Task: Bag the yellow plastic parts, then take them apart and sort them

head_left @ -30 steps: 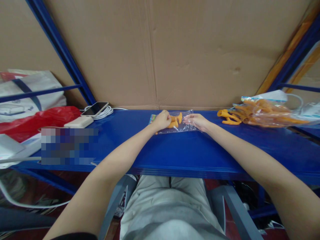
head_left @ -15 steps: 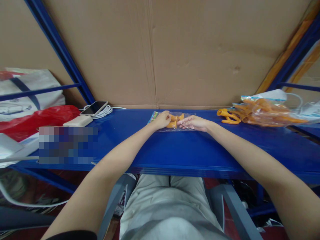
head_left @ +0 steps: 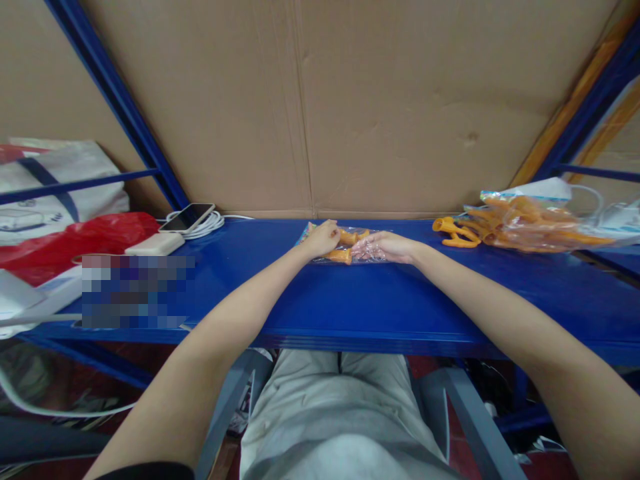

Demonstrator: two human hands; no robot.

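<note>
Head view shows both hands close together on the blue shelf [head_left: 350,300], gripping a small clear bag [head_left: 367,251] of orange plastic pieces [head_left: 345,245]. Left hand [head_left: 324,239] pinches the bag's left end; right hand [head_left: 383,246] lies curled over its right part, fingertips nearly meeting the left. Well to the right of the right hand sits a bigger bag [head_left: 530,223] of orange parts.

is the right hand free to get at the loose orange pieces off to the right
Probably not right away: the right hand is pressed on the small clear bag. The shelf between it and the loose orange pieces looks bare.
</note>
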